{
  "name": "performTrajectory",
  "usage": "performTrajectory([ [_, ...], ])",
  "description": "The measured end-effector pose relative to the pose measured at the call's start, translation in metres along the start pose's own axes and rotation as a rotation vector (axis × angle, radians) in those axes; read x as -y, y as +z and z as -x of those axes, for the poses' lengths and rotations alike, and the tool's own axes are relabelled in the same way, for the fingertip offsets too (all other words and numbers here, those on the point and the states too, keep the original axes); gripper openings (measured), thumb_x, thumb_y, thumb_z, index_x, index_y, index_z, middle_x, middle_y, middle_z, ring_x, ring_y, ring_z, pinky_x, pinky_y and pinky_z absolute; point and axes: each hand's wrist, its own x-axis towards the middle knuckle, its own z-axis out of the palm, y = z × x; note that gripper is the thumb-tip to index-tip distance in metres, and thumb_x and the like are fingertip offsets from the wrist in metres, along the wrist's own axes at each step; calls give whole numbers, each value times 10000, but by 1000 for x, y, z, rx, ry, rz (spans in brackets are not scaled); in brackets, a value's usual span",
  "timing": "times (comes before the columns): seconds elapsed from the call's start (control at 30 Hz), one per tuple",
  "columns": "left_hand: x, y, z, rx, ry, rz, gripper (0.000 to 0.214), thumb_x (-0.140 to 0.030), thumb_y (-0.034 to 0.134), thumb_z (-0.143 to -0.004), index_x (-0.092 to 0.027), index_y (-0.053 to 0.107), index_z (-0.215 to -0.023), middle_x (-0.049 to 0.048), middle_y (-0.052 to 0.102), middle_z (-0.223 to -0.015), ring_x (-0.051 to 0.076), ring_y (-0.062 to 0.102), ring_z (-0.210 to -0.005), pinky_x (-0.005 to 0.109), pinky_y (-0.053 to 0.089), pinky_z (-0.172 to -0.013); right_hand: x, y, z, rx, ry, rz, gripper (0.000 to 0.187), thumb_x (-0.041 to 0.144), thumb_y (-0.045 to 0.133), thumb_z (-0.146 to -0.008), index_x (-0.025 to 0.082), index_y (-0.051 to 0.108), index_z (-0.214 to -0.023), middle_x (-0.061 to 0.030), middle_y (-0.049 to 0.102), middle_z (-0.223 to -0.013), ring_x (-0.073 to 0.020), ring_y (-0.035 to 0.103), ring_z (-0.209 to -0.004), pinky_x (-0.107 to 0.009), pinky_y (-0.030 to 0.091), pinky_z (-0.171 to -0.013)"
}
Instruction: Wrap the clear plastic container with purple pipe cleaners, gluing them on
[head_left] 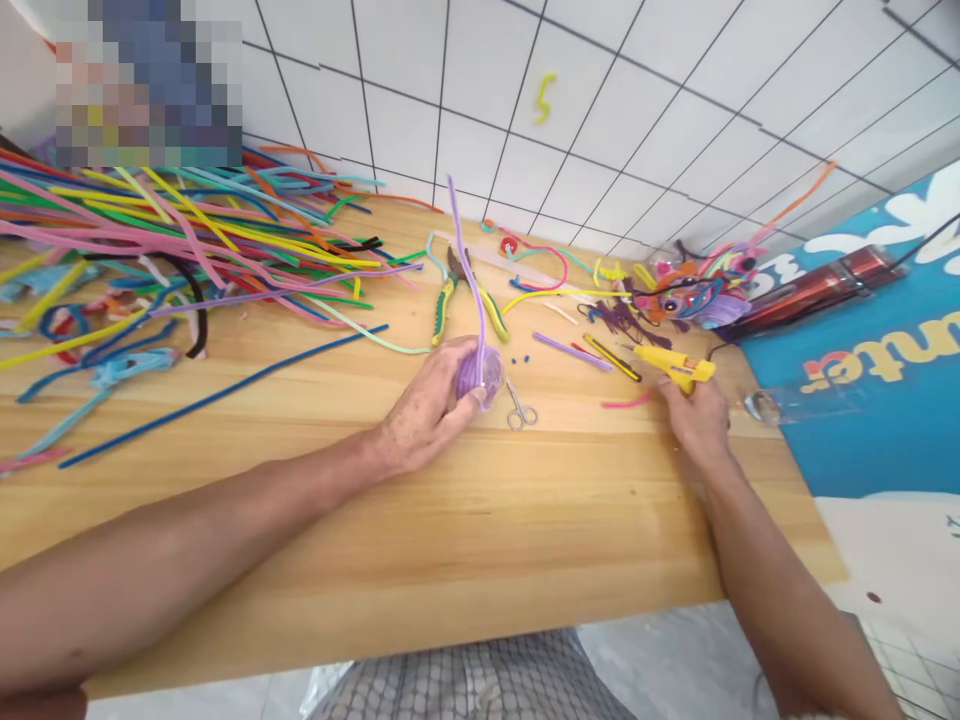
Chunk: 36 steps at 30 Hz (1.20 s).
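Holding a purple pipe-cleaner ball (478, 374), the left hand (424, 415) has its grip closed around it; the right hand (696, 415) grips a yellow glue gun (675, 364) on the tabletop (465, 520).

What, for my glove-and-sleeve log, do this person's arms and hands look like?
The left forearm and right forearm are bare. The left hand and right hand wear no gloves; no ring, watch or bracelet shows. Grey checked fabric clothing shows at the bottom edge.
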Motion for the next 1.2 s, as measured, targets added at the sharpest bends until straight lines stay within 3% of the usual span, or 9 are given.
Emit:
performTrajectory([
  [0.1, -3, -1, -1, 23, -15, -29, 626, -374, 654, -1068, -283, 450, -1652, 167, 596, -1609, 339, 566, -1503, 600, 490, -1297, -9, -1, 2, 4, -38, -37, 409, 585, 745, -755, 249, 635, -962, -84, 703, -935, -322, 658, -913, -558, 556, -925],
  [0.17, -7, 0, -2, 35, -39, -62, 585, -381, 614, -1086, -264, 449, -1635, 180, 589, -1613, 338, 565, -1512, 611, 485, -1300, -7, -12, 7, -104, -163, -93, 527, 635, 772, -768, 233, 650, -1088, -128, 719, -1089, -369, 676, -1057, -632, 546, -1013],
  [0.23, -11, 0, -4, 49, -55, -88, 550, -384, 577, -1100, -244, 449, -1617, 194, 585, -1612, 336, 562, -1521, 615, 481, -1303, 6, -27, 16, -251, -351, -136, 578, 625, 796, -822, 231, 657, -1221, -176, 706, -1256, -419, 653, -1238, -680, 495, -1121],
  [0.3, -16, 0, -6, 70, -56, -100, 531, -391, 558, -1105, -240, 450, -1602, 202, 583, -1611, 336, 558, -1528, 619, 481, -1302, 31, -42, 29, -274, -501, -171, 488, 530, 786, -911, 250, 676, -1296, -186, 702, -1328, -425, 638, -1328, -661, 482, -1167],
  [0.43, -19, -1, -10, 99, -51, -112, 506, -389, 539, -1103, -231, 465, -1578, 210, 576, -1611, 334, 541, -1545, 614, 469, -1309, 101, -46, 59, 146, -604, -366, 331, 472, 776, -966, 316, 741, -1256, -86, 775, -1261, -354, 724, -1224, -617, 560, -1113],
  [0.6, -19, -2, -12, 131, -14, -132, 515, -356, 511, -1092, -184, 460, -1575, 225, 568, -1604, 342, 534, -1542, 600, 462, -1298, 183, -8, 79, 602, -605, -668, 388, 499, 805, -948, 350, 748, -1302, -46, 733, -1398, -297, 675, -1362, -527, 533, -1202],
  [0.77, -18, 0, -14, 130, 26, -148, 507, -294, 528, -1066, -179, 466, -1556, 221, 568, -1611, 336, 537, -1536, 575, 475, -1281, 223, 25, 83, 936, -499, -893, 379, 540, 897, -855, 334, 780, -1150, -19, 716, -1469, -281, 642, -1416, -483, 528, -1204],
  [0.9, -16, 4, -16, 99, 63, -136, 504, -253, 540, -1053, -190, 464, -1547, 212, 581, -1604, 332, 546, -1527, 567, 487, -1271, 222, 36, 86, 978, -336, -999, 345, 512, 964, -779, 307, 761, -967, -8, 730, -1452, -262, 698, -1292, -421, 625, -1014],
  [1.2, -15, 7, -15, 48, 103, -143, 467, -277, 535, -1081, -194, 466, -1536, 206, 607, -1561, 327, 567, -1510, 562, 505, -1264, 207, 44, 91, 927, -234, -1072, 318, 476, 988, -767, 306, 760, -910, -27, 771, -1320, -267, 704, -1277, -460, 617, -1075],
])
